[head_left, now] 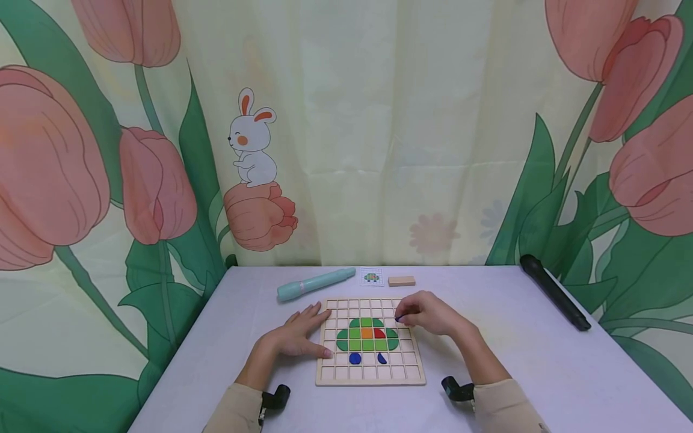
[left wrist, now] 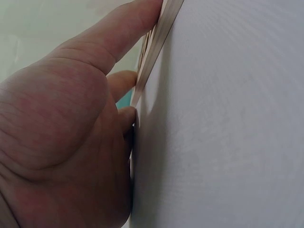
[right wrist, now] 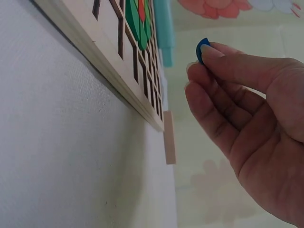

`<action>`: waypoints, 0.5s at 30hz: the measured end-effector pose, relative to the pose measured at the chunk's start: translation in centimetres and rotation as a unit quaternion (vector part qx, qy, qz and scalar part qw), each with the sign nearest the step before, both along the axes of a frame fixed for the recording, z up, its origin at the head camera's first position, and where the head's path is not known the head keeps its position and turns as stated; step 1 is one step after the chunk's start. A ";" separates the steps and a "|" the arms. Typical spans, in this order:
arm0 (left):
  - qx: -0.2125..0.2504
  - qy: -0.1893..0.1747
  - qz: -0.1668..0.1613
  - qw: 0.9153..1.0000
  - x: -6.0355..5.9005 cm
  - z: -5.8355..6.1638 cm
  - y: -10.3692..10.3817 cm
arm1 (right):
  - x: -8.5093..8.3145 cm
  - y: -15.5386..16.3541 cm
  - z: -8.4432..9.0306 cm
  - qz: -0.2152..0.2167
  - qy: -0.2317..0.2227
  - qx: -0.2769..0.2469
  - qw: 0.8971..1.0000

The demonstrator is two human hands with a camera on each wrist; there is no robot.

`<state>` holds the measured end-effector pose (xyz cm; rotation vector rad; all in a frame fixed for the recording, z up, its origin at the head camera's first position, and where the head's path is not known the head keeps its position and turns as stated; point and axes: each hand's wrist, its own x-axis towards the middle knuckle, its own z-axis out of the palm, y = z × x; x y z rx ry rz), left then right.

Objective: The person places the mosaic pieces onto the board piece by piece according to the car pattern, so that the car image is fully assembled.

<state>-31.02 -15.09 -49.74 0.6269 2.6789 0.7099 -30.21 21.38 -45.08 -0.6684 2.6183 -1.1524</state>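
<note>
A square wooden grid board (head_left: 406,374) lies on the table, with green, orange and red tiles (head_left: 367,332) set in its middle squares. Below them sit a round blue shape (head_left: 355,358) and a smaller blue piece (head_left: 382,359) with one curved side. Fingers spread, my left hand (head_left: 298,334) rests along the board's left edge; in the left wrist view its thumb (left wrist: 128,28) touches the wooden rim. Over the board's upper right, my right hand (head_left: 433,313) pinches a small curved blue piece (right wrist: 202,51) between thumb and fingertips, lifted above the grid.
Behind the board lie a teal tube (head_left: 316,284), a small pattern card (head_left: 372,277) and a wooden block (head_left: 402,281). A black rod (head_left: 554,293) lies at the table's right edge. A printed curtain (head_left: 352,132) hangs behind the table.
</note>
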 end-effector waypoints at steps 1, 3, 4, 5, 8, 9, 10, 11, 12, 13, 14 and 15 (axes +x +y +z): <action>0.000 0.000 0.001 1.000 0.0 0.0 0.0 | 0.0 -0.1 0.0 0.006 0.002 0.002 1.000; -0.001 -0.001 0.002 1.000 0.0 0.0 0.0 | -0.1 -0.2 -0.1 0.017 0.008 0.008 1.000; -0.001 -0.001 0.003 1.000 0.0 0.0 0.0 | -0.1 -0.3 -0.2 0.021 0.010 0.011 1.000; -0.001 -0.001 0.003 1.000 0.0 0.0 0.0 | -0.1 -0.4 -0.2 0.024 0.012 0.012 1.000; 0.000 0.000 0.005 1.000 0.1 0.0 0.1 | 0.0 -0.6 -0.2 0.033 0.014 0.010 0.999; 0.000 0.001 0.004 1.000 0.1 0.1 0.1 | 0.0 -0.7 -0.2 0.034 0.012 0.009 0.999; 0.000 0.002 0.004 1.000 0.1 0.1 0.1 | 0.1 -0.8 -0.3 0.035 0.010 0.006 0.999; 0.001 0.002 0.003 1.000 0.2 0.1 0.1 | 0.1 -0.9 -0.2 0.036 0.007 0.003 0.999; 0.000 0.003 0.002 1.000 0.2 0.1 0.1 | 0.1 -0.9 -0.3 0.038 0.004 -0.001 0.999; 0.000 0.003 0.001 1.000 0.2 0.1 0.1 | 0.1 -1.0 -0.3 0.037 0.001 -0.004 0.999; 0.000 0.004 0.000 1.000 0.2 0.1 0.1 | 0.1 -1.1 -0.3 0.035 -0.005 -0.006 0.999; 0.000 0.004 0.000 1.000 0.2 0.1 0.1 | 0.1 -1.1 -0.2 0.034 -0.008 -0.008 0.999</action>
